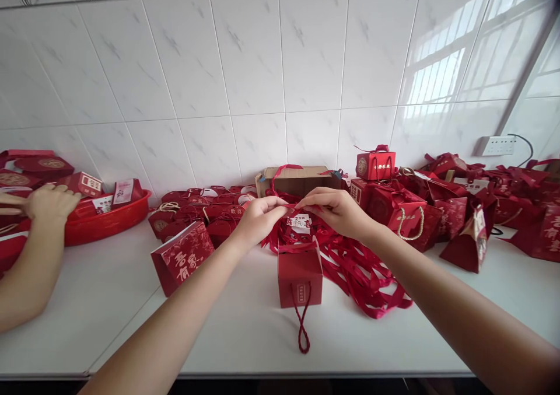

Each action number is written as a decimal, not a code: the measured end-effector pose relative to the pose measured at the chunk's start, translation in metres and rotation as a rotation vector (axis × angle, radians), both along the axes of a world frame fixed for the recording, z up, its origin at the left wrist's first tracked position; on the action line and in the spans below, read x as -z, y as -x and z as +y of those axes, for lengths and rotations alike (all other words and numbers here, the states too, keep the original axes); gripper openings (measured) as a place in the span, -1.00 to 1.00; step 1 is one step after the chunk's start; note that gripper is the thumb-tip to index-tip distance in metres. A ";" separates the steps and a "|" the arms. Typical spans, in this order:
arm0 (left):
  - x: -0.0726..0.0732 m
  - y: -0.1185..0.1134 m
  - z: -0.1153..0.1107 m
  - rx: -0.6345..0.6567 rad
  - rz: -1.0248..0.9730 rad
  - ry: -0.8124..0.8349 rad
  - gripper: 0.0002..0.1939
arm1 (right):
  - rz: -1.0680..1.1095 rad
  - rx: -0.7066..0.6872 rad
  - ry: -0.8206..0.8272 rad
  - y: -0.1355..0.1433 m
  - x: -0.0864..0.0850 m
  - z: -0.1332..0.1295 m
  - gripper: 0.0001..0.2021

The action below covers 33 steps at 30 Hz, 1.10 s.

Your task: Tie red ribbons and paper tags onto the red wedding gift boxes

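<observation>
My left hand [262, 219] and my right hand [336, 209] meet above a small red gift box [300, 269], fingers pinched on a red ribbon [289, 208]. The box stands on the white table with a dark red cord loop [303, 331] hanging from its front. A white printed tag [300, 223] shows between my hands, just over the box top. Behind and to the right of the box lies a heap of loose red ribbons [371, 284]. How the ribbon passes through the box top is hidden.
An open cardboard carton [301, 180] stands against the tiled wall. Finished-looking red boxes [394, 205] are piled at the right, and flat red boxes [192, 205] at the left. Another person's hands [50, 202] are over a red basin [109, 223] at the far left.
</observation>
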<state>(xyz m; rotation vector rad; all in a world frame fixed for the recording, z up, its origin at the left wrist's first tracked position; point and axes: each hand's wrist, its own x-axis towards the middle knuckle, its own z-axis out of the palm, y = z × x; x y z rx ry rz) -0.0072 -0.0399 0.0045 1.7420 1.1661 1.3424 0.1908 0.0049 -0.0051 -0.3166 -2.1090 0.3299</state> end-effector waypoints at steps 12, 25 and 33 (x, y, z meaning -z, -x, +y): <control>0.003 0.000 -0.002 0.132 -0.142 0.101 -0.62 | -0.202 0.465 -0.421 0.006 0.003 -0.007 -0.56; 0.032 0.048 -0.037 -0.606 0.815 -0.542 -0.65 | 0.282 0.520 0.359 -0.013 0.050 -0.016 -0.65; 0.122 0.117 -0.072 -0.586 1.070 -0.153 -0.50 | -0.024 0.614 0.745 -0.089 0.120 -0.026 -0.68</control>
